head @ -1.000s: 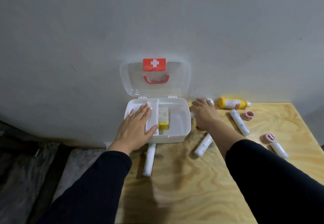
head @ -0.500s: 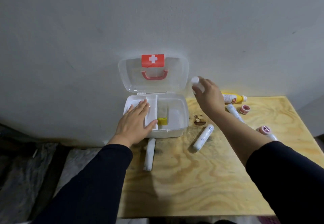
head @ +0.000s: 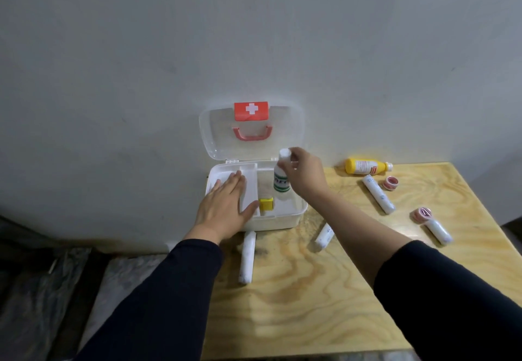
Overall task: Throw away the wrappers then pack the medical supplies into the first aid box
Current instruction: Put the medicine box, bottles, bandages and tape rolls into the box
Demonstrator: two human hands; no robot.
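**Fingertips pinch the bottle's cap: lower it straight down**

Fingertips (head: pixel 293 160) of the right hand (head: pixel 306 175) pinch the white cap of a small white bottle with a green-banded label (head: pixel 281 178), holding it upright over the right compartment of the first aid box (head: pixel 285 219). The box stands open at the table's (head: pixel 324 290) back-left corner, its clear lid leaning on the wall. The left hand (head: pixel 223 208) lies flat with its fingers together and the thumb spread, on the box's left tray, steadying it.

To do this step well, I judge the bottle should go down vertically into free floor right of the yellow packet (head: pixel 266 204), then be released only once its base rests. A cap-only pinch lets the body swing, so a slow descent helps.

Four white gauze rolls, two pink tape rolls and a yellow bottle (head: pixel 367 166) lie unpacked on the table.
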